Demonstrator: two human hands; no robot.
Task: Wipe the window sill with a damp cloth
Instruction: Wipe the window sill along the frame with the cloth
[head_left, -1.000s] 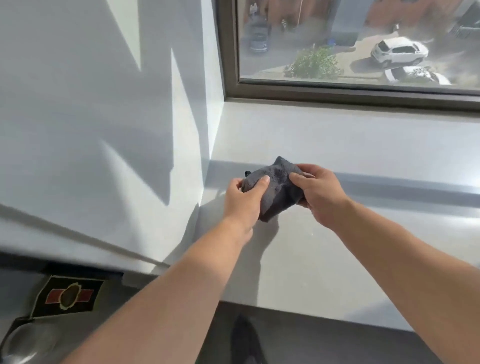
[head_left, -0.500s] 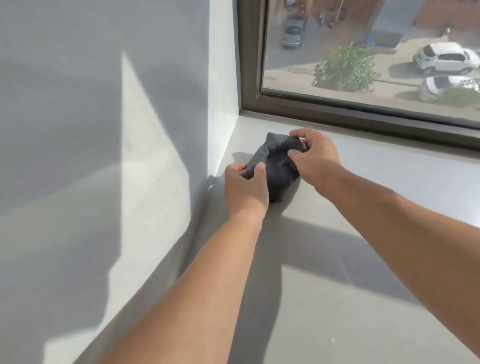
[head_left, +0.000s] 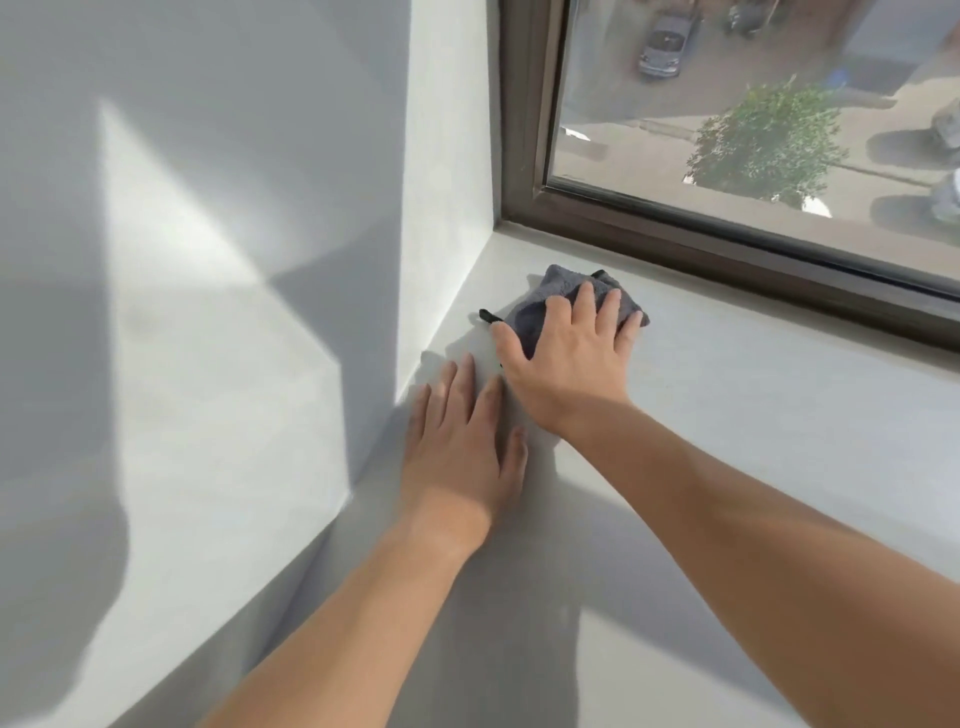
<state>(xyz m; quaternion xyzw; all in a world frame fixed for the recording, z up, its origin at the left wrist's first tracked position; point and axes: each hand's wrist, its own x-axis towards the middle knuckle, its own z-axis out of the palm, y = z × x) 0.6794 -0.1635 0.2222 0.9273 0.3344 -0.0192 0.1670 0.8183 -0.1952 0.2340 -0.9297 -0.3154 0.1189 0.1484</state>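
Grey, plush microfibre, the cloth (head_left: 540, 312) lies bunched on the smooth pale window sill (head_left: 753, 415), near the back left corner and just short of the dark brown window frame (head_left: 727, 249). A small black loop pokes from its left edge. The right hand (head_left: 569, 358) lies flat on top of it, fingers spread and straight. The left hand (head_left: 460, 441) rests flat on the bare sill just beside, fingers straight, against the matte white wall (head_left: 208, 364). No writing is legible.

Right hand (head_left: 569, 364) flat, fingers spread, palm pressing on cloth (head_left: 558, 283), left hand (head_left: 460, 447) just beside it, palm down, fingers straight and together, both bare forearms stretched forward
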